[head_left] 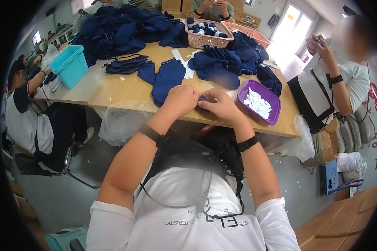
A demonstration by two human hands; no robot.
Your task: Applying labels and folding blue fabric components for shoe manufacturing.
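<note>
Both hands meet at the table's near edge over a rolled navy sock [202,104]. Fingers of my right hand [222,105] wrap round it, the thumb lying along its top. My left hand [181,99] is closed against the roll's left side, its fingertips hidden. Just beyond my left hand lies a loose navy sock [168,79], flat on the table. Ahead of my right hand is a heap of navy socks [217,62]. To the right, a purple basket [273,121] holds many small white slips [257,103].
A pink basket [203,40] of rolled socks stands at the back, near a large navy heap [117,29]. A turquoise bin [73,69] is at left. Clear plastic bags [123,123] hang at the near edge. Co-workers [343,62] stand or sit around the table.
</note>
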